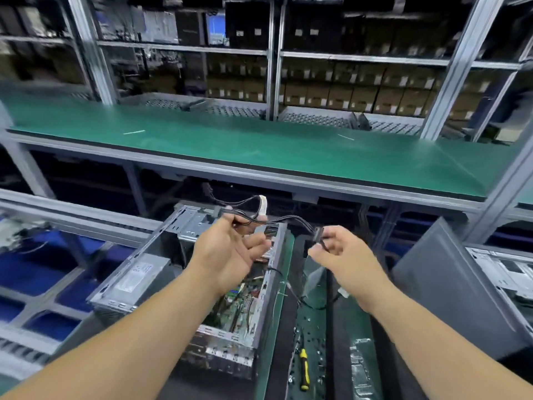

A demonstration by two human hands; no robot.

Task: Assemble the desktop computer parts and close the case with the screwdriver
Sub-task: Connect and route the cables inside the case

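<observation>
An open desktop case (271, 287) lies in front of me, with the silver power supply (138, 280) at its left and the green motherboard (243, 295) inside. Above the case I hold a black power cable (284, 218) with several connectors. My left hand (227, 252) pinches the cable near one black connector and a white connector (263, 204). My right hand (341, 259) pinches a black connector (317, 235) at the cable's other end. A yellow-handled screwdriver (304, 369) lies on the green mat to the right of the case.
A grey case side panel (450, 290) leans at the right. Small screws are scattered on the mat (317, 345) near the screwdriver. A green-topped shelf (259, 145) runs across above the bench, with racks of boxes behind it. Blue bins (37, 272) sit at the left.
</observation>
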